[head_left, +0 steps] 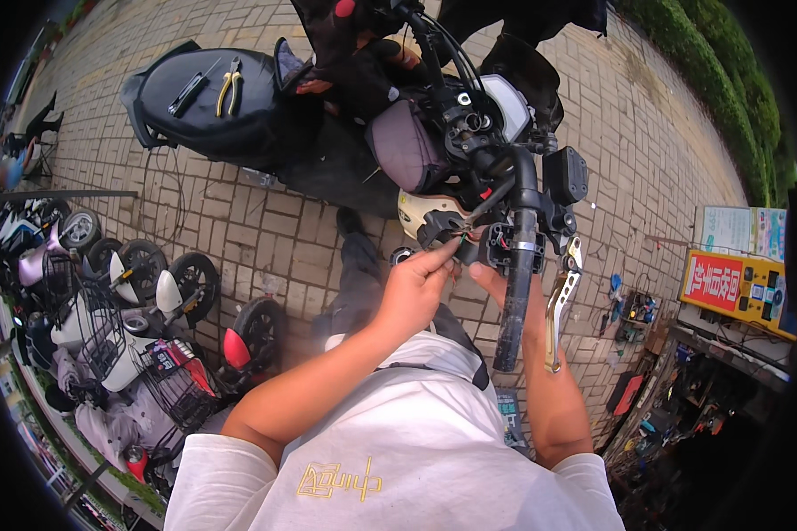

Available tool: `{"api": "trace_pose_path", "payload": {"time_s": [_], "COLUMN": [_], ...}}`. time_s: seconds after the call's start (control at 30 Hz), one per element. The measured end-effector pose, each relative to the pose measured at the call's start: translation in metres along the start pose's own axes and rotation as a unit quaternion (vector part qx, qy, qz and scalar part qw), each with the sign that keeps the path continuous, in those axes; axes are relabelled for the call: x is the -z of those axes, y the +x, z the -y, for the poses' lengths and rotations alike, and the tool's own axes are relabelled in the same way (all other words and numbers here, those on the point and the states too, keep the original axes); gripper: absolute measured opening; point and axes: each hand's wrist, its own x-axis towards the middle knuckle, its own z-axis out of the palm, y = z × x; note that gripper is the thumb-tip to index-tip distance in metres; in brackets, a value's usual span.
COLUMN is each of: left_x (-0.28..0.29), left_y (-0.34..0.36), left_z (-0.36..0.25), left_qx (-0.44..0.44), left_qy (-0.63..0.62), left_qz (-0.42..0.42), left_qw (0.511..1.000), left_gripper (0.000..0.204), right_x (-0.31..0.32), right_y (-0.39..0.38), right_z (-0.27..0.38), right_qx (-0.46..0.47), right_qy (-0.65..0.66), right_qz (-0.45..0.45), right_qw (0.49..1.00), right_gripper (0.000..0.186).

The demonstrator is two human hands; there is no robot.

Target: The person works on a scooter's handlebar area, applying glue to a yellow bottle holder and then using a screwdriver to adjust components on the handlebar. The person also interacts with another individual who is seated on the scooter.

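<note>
My left hand [421, 288] reaches to the near end of the scooter's handlebar [515, 319]. Its fingers are closed in a pinch at thin wires [466, 237] beside a black switch housing [512, 248] clamped on the bar. Close by on the other side is my right hand [496, 285], thumb toward the left fingertips; the handlebar and housing hide its other fingers. A gold and silver brake lever [561, 310] juts out past the grip. The cream headlight cowl [425, 212] lies just beyond my left hand.
Yellow-handled pliers [229, 87] and a folded tool [191, 93] rest on the black scooter seat [142, 97]. Several parked scooters [106, 336] stand at the left. Tools and parts crowd a rack [682, 398] at the right, below a yellow and red sign [739, 292]. Brick paving [629, 159] lies underneath.
</note>
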Motion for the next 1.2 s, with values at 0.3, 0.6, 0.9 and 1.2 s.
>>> {"api": "trace_pose_path", "payload": {"time_s": [0.3,0.6,0.9,1.2], "left_x": [-0.015,-0.019,-0.026,-0.028], "left_y": [-0.004,-0.003,-0.015,-0.006], "left_z": [0.018,0.015,-0.015,-0.053], "left_qx": [-0.030,0.199,0.219,0.264], "left_qy": [0.001,-0.257,-0.344,-0.374], "left_qz": [-0.016,0.000,0.051,0.019], "left_qw": [0.999,0.946,0.912,0.889], "left_gripper": [0.039,0.016,0.035,0.060], "right_x": [0.006,0.023,0.001,-0.017], "right_y": [0.004,-0.002,0.000,0.044], "right_z": [0.011,0.000,-0.043,-0.040], "right_qx": [-0.006,-0.083,-0.126,-0.225], "right_qy": [-0.037,-0.042,0.221,0.455], "right_qz": [0.030,0.062,-0.067,0.106], "right_qw": [0.999,0.994,0.965,0.855], "right_gripper": [0.029,0.014,0.032,0.046]}}
